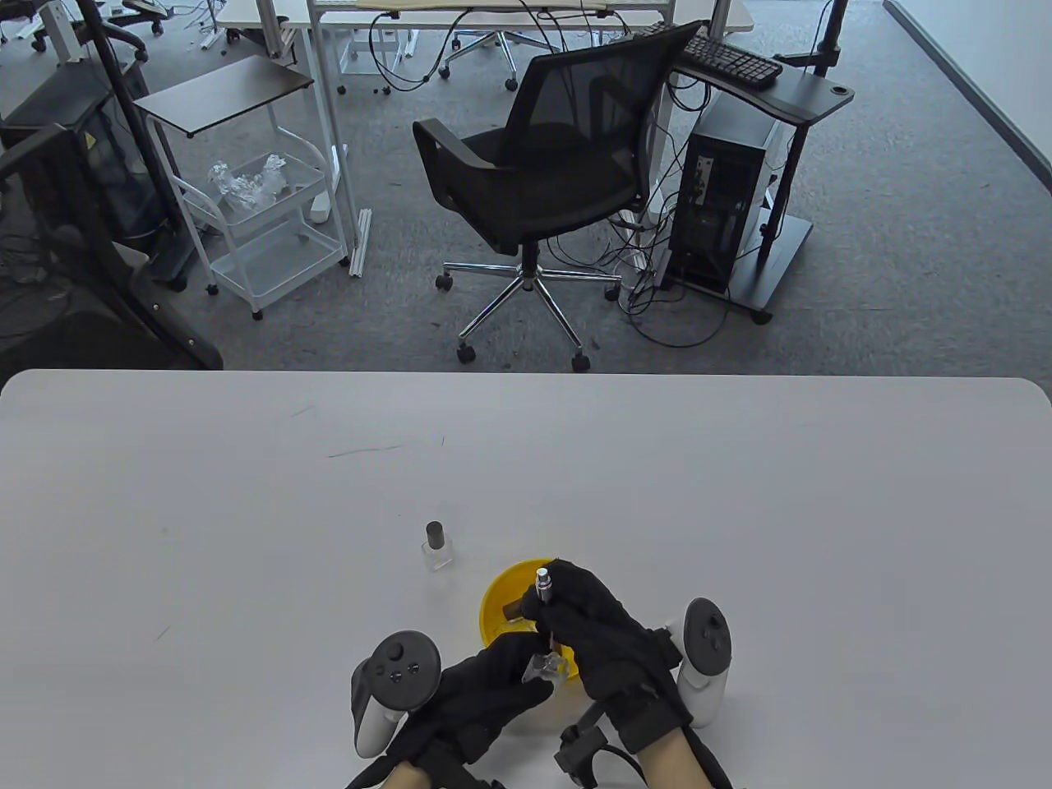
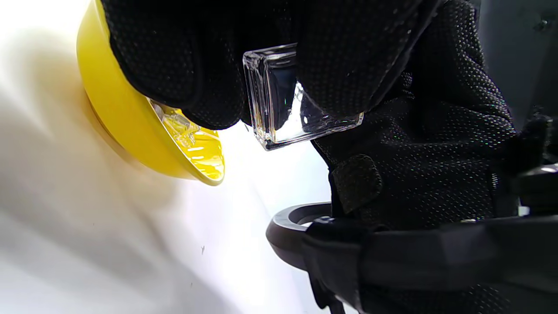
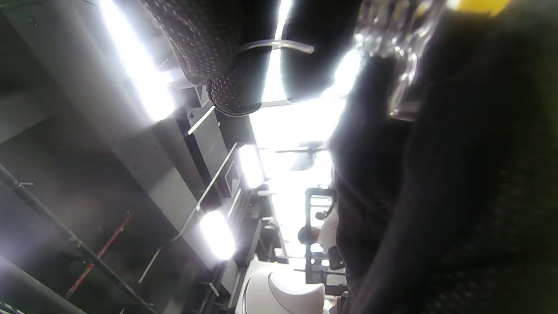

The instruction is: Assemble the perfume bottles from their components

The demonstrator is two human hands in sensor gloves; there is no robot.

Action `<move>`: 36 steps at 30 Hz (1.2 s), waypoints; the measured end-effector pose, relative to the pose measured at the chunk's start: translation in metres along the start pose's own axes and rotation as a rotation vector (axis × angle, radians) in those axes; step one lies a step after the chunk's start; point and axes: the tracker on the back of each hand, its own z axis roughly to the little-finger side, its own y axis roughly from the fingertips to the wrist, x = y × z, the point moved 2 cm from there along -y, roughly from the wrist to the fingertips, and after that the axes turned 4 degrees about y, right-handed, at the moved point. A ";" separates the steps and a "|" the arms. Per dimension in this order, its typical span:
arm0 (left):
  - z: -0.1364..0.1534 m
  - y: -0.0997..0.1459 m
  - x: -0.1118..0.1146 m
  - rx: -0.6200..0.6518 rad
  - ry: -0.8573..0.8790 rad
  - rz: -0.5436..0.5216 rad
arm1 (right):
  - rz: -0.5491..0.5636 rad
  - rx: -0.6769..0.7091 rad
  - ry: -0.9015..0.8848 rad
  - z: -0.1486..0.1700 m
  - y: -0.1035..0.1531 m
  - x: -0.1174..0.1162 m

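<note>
Table view shows the right hand (image 1: 596,633) pinching a slim silver spray pump (image 1: 543,585), its long axis near upright, directly above and just beyond the clear square glass bottle (image 1: 546,667). That bottle sits gripped between curled fingers of the left hand (image 1: 485,694), over the near rim of the yellow plastic bowl (image 1: 496,604). Judging by this, the pump must drop straight toward the bottle's neck. A finished capped bottle (image 1: 436,546) stands well apart, up-left. No label or writing is legible.

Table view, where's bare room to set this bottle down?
The table is bare left of and beyond the finished bottle, and right of the right hand. It's crowded at the near edge: yellow bowl and both hands.
</note>
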 end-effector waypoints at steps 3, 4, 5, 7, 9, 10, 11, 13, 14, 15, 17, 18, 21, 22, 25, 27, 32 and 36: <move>0.001 0.000 -0.001 -0.002 0.054 0.005 | -0.009 0.002 -0.015 0.001 0.000 -0.001; 0.002 0.000 -0.001 -0.003 0.072 0.005 | -0.014 0.004 -0.024 0.001 0.000 -0.002; 0.002 0.000 -0.002 -0.003 0.094 0.006 | -0.019 0.004 -0.029 0.000 0.000 -0.002; 0.002 0.000 -0.002 -0.002 0.105 0.011 | -0.017 0.011 -0.015 0.000 0.001 -0.003; 0.002 0.000 -0.002 -0.003 0.107 0.009 | -0.027 0.014 -0.001 -0.001 0.000 -0.004; 0.002 0.000 -0.003 -0.003 0.114 0.008 | -0.032 0.016 0.000 -0.001 0.000 -0.005; 0.002 0.000 -0.003 -0.003 0.123 0.007 | -0.033 0.016 -0.003 -0.001 0.000 -0.005; 0.002 0.000 -0.004 -0.003 0.138 0.005 | -0.038 0.015 -0.007 -0.001 0.000 -0.006; 0.002 0.000 -0.005 -0.002 0.152 -0.001 | -0.043 0.016 0.003 -0.001 0.001 -0.006; 0.002 0.001 -0.007 0.004 0.175 -0.016 | -0.043 0.017 0.030 -0.001 0.001 -0.006; 0.001 0.002 -0.011 0.007 0.206 -0.044 | -0.030 0.032 0.099 -0.001 0.001 -0.006; 0.001 0.002 -0.013 0.006 0.208 -0.057 | -0.022 0.039 0.119 -0.001 0.001 -0.006; 0.002 0.003 -0.017 -0.005 0.210 -0.089 | -0.010 0.059 0.184 -0.002 0.003 -0.010; 0.002 0.003 -0.018 -0.005 0.212 -0.098 | 0.003 0.074 0.234 -0.003 0.004 -0.011; 0.003 0.004 -0.019 -0.007 0.212 -0.128 | 0.076 0.141 0.398 -0.009 0.006 -0.012; 0.003 0.004 -0.020 -0.007 0.221 -0.137 | 0.089 0.180 0.495 -0.013 0.008 -0.014; 0.003 0.006 -0.024 -0.013 0.210 -0.180 | 0.128 0.225 0.608 -0.015 0.011 -0.020; 0.004 0.007 -0.027 -0.018 0.191 -0.203 | 0.143 0.233 0.658 -0.014 0.012 -0.022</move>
